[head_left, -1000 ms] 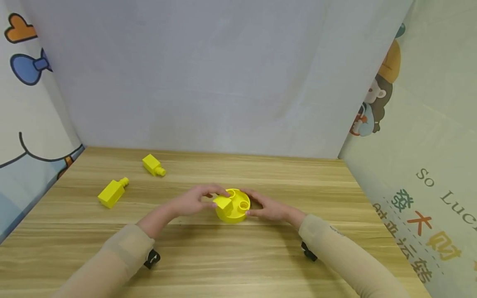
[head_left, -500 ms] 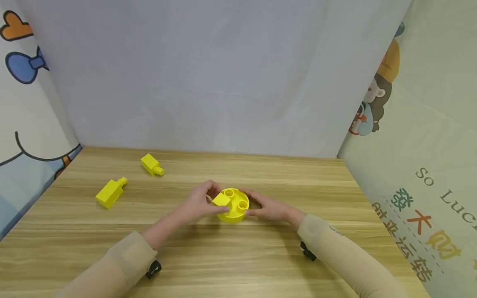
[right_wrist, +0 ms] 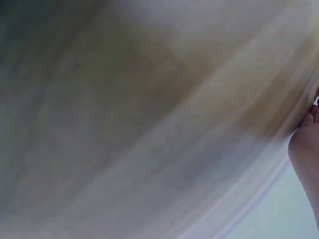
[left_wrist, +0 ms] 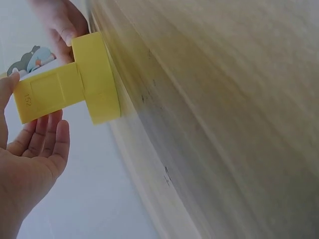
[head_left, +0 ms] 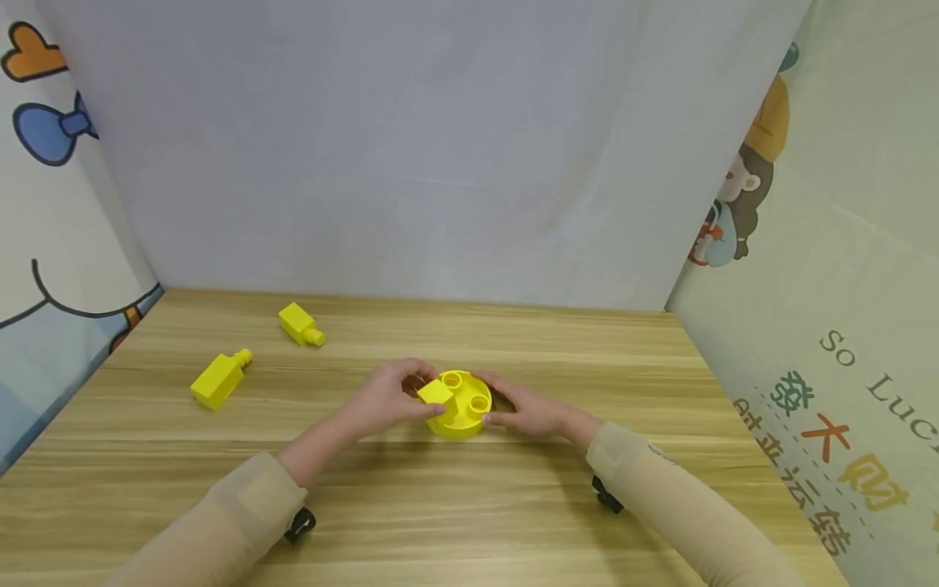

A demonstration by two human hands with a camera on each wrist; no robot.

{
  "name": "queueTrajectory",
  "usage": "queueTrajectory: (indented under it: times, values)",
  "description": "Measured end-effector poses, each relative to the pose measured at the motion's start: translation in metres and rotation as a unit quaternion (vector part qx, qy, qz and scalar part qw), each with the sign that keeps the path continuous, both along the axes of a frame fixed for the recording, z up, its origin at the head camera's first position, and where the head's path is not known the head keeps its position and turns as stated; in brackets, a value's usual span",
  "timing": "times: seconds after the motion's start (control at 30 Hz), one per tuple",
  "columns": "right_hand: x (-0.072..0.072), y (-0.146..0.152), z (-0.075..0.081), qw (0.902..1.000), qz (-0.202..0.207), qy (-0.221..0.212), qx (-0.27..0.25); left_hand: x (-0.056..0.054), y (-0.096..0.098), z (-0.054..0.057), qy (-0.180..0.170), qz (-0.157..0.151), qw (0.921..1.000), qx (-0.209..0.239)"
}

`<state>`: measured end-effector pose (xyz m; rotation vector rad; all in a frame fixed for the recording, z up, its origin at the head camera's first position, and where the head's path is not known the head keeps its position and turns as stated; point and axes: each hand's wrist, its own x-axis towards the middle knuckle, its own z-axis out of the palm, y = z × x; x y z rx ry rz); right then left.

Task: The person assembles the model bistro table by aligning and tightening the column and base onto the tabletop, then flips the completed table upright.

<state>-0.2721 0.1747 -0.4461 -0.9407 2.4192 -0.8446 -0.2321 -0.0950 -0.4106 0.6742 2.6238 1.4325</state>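
Note:
A round yellow base (head_left: 465,417) with raised ring sockets stands on the table at the middle of the head view. On its left side a rectangular yellow block (head_left: 436,392) stands upright. My left hand (head_left: 385,399) holds this block between thumb and fingers, the thumb on its near side. In the left wrist view the block (left_wrist: 50,93), marked 152, meets the base (left_wrist: 97,79) end-on; its lower end is hidden. My right hand (head_left: 534,411) grips the base's right side, thumb in front and fingers behind. Only part of the right hand (right_wrist: 305,149) shows in the right wrist view.
Two more yellow blocks with ridged pegs lie on the wooden table (head_left: 469,514) at the left: one block (head_left: 218,381) nearer, another block (head_left: 297,324) further back. A grey cloth (head_left: 411,163) hangs behind the table, with printed panels at both sides.
My left fingers have shifted from the block's top to its sides, the thumb coming round to the near face. The block has turned slightly. My right hand stays on the base.

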Motion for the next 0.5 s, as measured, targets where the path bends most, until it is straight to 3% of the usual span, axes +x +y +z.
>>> queueTrajectory:
  times: [0.2, 0.5]
  values:
    - [-0.0006, 0.0022, 0.0007, 1.0000, -0.001, -0.005, 0.005, 0.0019, 0.0024, 0.0019, 0.002, 0.008, 0.9999, -0.009]
    - [-0.0043, 0.0026, 0.0087, 0.9968, 0.010, -0.048, -0.063, 0.0016, -0.0028, 0.0001, 0.000, 0.008, 1.0000, 0.001]
